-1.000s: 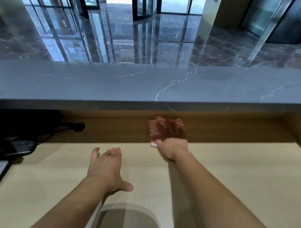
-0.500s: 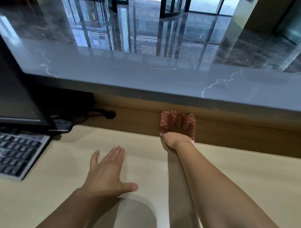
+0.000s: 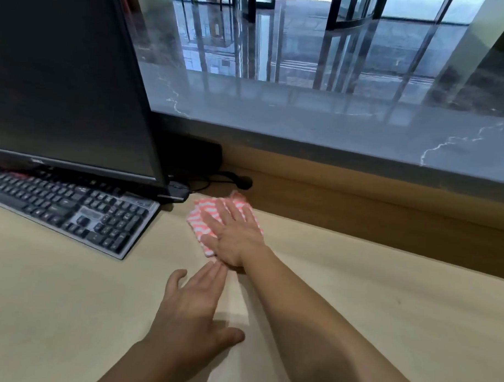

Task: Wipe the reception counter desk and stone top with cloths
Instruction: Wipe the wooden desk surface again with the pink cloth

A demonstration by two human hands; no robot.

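Observation:
A folded cloth with pink and white stripes (image 3: 204, 215) lies flat on the pale wooden desk (image 3: 384, 304), close to the back wall. My right hand (image 3: 235, 236) presses down on it with flat, spread fingers and covers most of it. My left hand (image 3: 195, 311) rests palm down on the desk just in front of the right hand, fingers apart, holding nothing. The grey stone top (image 3: 319, 121) with white veins runs along the raised ledge behind the desk.
A black monitor (image 3: 66, 78) stands at the left, with a black keyboard (image 3: 64, 207) in front of it. Black cables and a plug (image 3: 239, 182) lie by the brown back panel (image 3: 373, 212). Bare desk stretches to the right.
My right hand has slid the cloth leftward from the back panel onto the desk, near the monitor. The view has swung left, so the monitor and keyboard now fill that side.

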